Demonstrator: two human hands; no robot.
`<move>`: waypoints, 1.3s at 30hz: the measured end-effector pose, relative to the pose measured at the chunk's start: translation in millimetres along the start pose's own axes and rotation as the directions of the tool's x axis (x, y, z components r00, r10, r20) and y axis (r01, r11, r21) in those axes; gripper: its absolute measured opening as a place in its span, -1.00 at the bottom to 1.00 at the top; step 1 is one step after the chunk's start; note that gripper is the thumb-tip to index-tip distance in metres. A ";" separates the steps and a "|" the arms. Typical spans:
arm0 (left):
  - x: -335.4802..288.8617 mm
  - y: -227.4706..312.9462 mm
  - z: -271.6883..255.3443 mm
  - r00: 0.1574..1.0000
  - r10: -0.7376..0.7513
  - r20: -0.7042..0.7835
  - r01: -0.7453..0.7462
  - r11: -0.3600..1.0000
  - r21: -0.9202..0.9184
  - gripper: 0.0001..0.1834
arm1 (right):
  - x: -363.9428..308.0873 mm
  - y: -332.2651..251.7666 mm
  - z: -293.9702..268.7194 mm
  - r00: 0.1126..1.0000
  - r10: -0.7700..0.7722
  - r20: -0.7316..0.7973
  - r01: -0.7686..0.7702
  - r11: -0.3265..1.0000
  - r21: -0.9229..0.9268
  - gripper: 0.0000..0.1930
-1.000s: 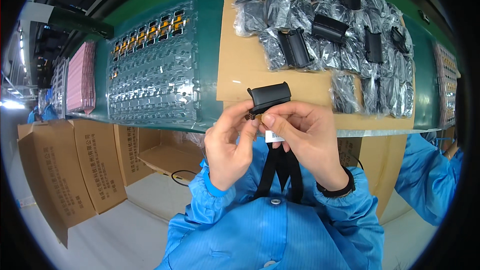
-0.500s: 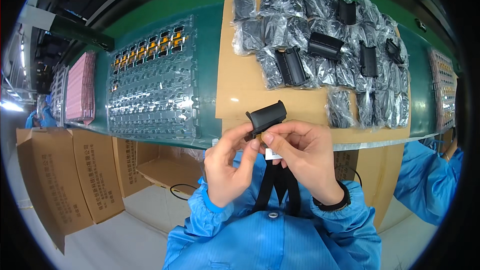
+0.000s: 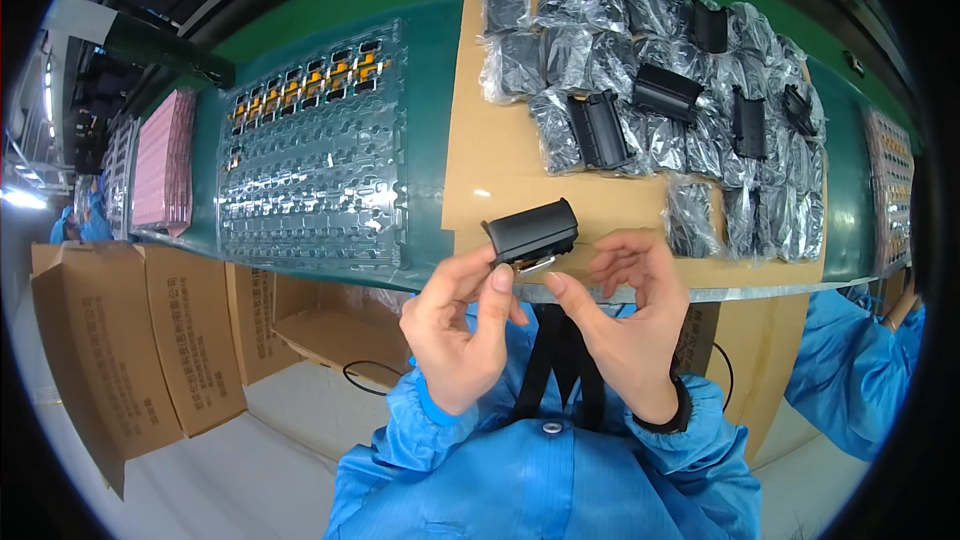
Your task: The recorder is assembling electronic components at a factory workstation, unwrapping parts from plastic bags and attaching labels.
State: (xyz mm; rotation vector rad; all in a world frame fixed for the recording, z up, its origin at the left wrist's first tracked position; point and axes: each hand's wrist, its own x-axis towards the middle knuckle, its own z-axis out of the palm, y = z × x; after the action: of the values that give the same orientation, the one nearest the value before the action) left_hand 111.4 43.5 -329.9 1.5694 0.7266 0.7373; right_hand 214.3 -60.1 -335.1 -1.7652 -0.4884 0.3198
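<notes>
My left hand (image 3: 465, 325) pinches the left end of a black curved plastic housing (image 3: 532, 231) between thumb and fingers, above the near edge of the cardboard. A small shiny strip (image 3: 537, 265) shows at the housing's underside. My right hand (image 3: 630, 310) is just to the right with thumb and fingers apart, holding nothing I can see; its thumb tip is close to the strip. Beyond them, similar loose housings, such as one black housing (image 3: 600, 131), lie on rows of bagged black parts (image 3: 690, 215).
A cardboard sheet (image 3: 465, 155) lies under the bagged parts on the green table. Left stands a clear blister tray (image 3: 310, 210) with orange-and-black parts in its far rows, then a pink stack (image 3: 165, 165). Cardboard boxes (image 3: 190, 340) stand below left. A blue-sleeved person (image 3: 850, 370) is at right.
My right hand has come off the housing and its fingers have spread. The housing has turned in my left hand, so its shiny strip shows. The view has shifted slightly.
</notes>
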 end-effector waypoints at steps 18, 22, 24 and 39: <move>-6.6 4.4 -5.7 0.990 -0.050 0.130 0.073 0.980 -0.184 -0.79 | 11.9 -4.4 4.9 0.947 0.139 0.290 -0.250 0.885 0.393 -0.77; -7.2 12.1 -3.6 0.992 -0.064 0.112 0.083 0.982 -0.169 -0.80 | 12.0 -4.5 6.0 0.952 0.122 0.280 -0.225 0.901 0.372 -0.79; -7.9 15.8 -1.9 0.992 -0.081 0.093 0.095 0.983 -0.155 -0.81 | 10.2 0.7 9.0 0.979 0.016 0.203 -0.084 0.939 0.332 -0.79; 10.4 2.8 -7.1 0.968 -0.252 -0.002 0.238 0.919 -0.313 -0.78 | 12.4 -0.1 -1.9 0.893 0.233 0.385 -0.402 0.796 0.452 -0.71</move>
State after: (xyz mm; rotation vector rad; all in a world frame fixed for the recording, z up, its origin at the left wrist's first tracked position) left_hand 112.2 55.7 -325.7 1.1553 0.7812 0.6635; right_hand 226.0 -55.7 -334.1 -1.2516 -0.2757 0.9027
